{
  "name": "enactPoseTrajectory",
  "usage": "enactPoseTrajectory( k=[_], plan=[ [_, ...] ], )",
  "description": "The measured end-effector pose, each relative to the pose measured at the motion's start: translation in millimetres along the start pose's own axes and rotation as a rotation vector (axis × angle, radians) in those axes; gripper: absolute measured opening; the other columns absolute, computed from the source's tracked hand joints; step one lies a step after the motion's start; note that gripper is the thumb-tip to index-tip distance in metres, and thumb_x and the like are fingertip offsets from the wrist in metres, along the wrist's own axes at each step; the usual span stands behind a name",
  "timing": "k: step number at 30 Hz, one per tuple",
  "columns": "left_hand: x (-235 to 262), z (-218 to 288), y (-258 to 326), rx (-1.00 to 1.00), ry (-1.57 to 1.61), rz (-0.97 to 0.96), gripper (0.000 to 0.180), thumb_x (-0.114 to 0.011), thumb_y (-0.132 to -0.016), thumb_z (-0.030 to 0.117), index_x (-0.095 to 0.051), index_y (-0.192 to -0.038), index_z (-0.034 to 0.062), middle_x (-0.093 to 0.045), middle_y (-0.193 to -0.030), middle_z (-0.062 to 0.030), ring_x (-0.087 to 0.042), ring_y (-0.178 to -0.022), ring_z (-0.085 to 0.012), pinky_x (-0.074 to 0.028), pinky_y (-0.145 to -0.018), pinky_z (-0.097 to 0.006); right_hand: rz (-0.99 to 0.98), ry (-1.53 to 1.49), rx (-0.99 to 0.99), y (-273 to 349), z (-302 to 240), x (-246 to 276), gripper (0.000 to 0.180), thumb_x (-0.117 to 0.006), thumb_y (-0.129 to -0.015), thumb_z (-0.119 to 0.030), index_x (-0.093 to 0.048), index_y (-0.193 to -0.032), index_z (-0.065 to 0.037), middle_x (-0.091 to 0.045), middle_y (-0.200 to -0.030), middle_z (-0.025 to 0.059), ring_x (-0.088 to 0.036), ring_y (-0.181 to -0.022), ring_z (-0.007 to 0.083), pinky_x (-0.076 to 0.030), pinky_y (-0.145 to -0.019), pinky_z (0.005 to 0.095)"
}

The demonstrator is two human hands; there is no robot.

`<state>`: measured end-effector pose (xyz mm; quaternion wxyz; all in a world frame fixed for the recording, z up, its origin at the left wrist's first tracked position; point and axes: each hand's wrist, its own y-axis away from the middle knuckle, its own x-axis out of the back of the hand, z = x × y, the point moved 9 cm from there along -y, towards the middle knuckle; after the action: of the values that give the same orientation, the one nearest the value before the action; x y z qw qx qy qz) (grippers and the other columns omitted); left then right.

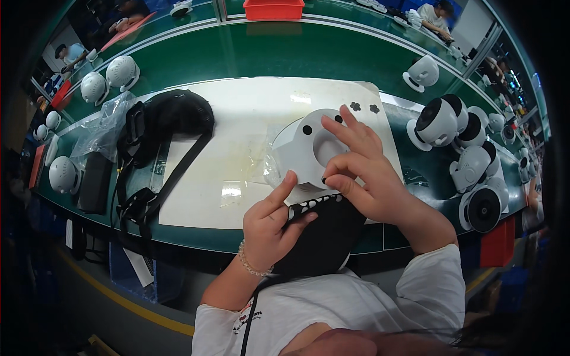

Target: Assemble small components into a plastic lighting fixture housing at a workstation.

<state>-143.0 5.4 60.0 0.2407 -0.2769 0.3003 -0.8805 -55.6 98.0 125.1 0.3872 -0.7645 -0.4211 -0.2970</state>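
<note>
A white round device housing lies on a white mat on the green bench. My right hand rests on its near edge, thumb and forefinger pinched at a small black dot while the other fingers spread over its round recess. My left hand grips a black strip carrying a row of small white pieces, just below the housing. A beaded bracelet sits on my left wrist. A black rounded object lies under both hands at the bench edge.
A black bag with straps and a clear plastic bag lie left of the mat. Several white camera-like devices crowd the right side, others at far left. A red bin stands at the back. Other people work in the far corners.
</note>
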Motion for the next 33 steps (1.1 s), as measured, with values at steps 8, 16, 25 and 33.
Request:
enactPoseTrajectory(
  k=[8,16,25,33],
  plan=[
    [2.7,-0.4,-1.6,0.085,0.082,0.024,0.02,-0.072,-0.063,0.004,-0.055,-0.065,-0.0068,-0.049,-0.119,-0.0198,-0.057,-0.059,-0.0203,-0.046,-0.057,-0.025,0.287,0.619,0.329,33.5,-30.1,3.1,0.019,-0.063,-0.075,-0.031,-0.065,-0.089,-0.017,-0.048,-0.121,0.0055,-0.033,-0.122,0.0304,-0.018,-0.099,0.0431],
    [2.4,-1.9,1.9,0.059,0.165,0.031,0.02,-0.071,-0.064,0.004,-0.054,-0.065,-0.0071,-0.049,-0.119,-0.0211,-0.057,-0.062,-0.0182,-0.046,-0.058,-0.025,0.36,0.443,0.442,41.9,-37.9,-13.8,0.014,-0.066,-0.069,-0.013,-0.063,-0.083,-0.015,-0.057,-0.109,-0.0035,-0.048,-0.11,0.0196,-0.021,-0.096,0.0389],
    [4.9,-0.2,0.7,0.006,0.076,0.044,0.031,-0.073,-0.062,0.007,-0.046,-0.057,-0.0057,-0.05,-0.118,-0.0201,-0.053,-0.056,-0.0192,-0.044,-0.054,-0.025,0.339,-0.028,-0.088,27.1,29.7,33.1,0.006,-0.061,-0.075,-0.013,-0.062,-0.079,-0.009,-0.045,-0.124,0.0109,-0.031,-0.121,0.0305,-0.024,-0.099,0.041],
    [4.9,3.0,0.7,0.024,0.003,0.066,0.031,-0.074,-0.062,0.011,-0.048,-0.056,-0.006,-0.052,-0.116,-0.0187,-0.051,-0.054,-0.0198,-0.042,-0.053,-0.026,0.306,0.471,0.108,39.3,3.5,29.3,0.012,-0.063,-0.074,-0.019,-0.064,-0.084,-0.012,-0.053,-0.115,0.0056,-0.038,-0.117,0.0275,-0.026,-0.095,0.0387]
  ],
)
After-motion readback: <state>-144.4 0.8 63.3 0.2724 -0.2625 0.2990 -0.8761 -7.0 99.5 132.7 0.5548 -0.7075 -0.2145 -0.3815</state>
